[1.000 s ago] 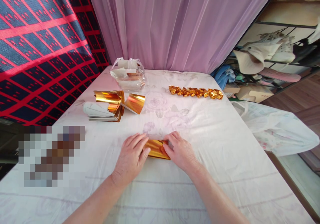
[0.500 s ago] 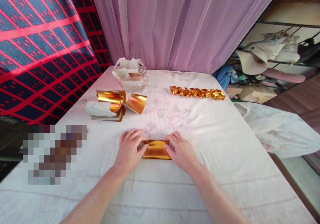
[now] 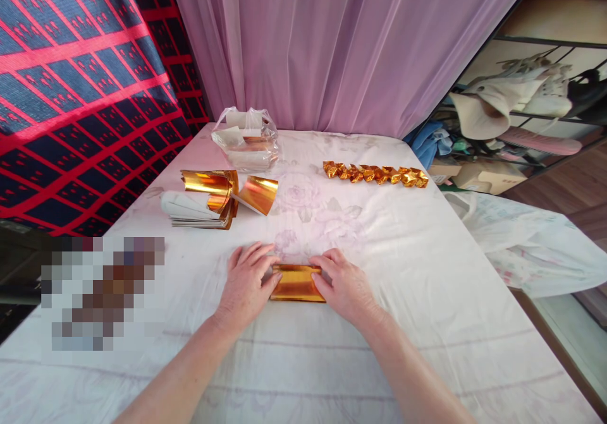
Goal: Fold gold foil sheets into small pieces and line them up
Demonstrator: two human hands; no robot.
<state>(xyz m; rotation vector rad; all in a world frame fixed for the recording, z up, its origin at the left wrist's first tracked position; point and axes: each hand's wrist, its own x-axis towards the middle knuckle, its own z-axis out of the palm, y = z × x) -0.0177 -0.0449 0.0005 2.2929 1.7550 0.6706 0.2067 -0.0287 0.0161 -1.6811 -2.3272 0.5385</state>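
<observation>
One folded piece of gold paper (image 3: 298, 288) lies on the worktop (image 3: 303, 361) between two hands; beyond it are one fanned stack (image 3: 205, 182), one row of crumpled gold shapes (image 3: 374, 174), too merged to count surely, and one bag (image 3: 251, 157). The left hand (image 3: 249, 285) pinches the paper's left end between thumb and forefinger, other fingers loosely spread; the right hand (image 3: 345, 288) pinches the right end, fingers curved together. The paper is a flat, shiny rectangle; the stack shows curled foil and white backing; the bag is clear, wrinkled plastic.
</observation>
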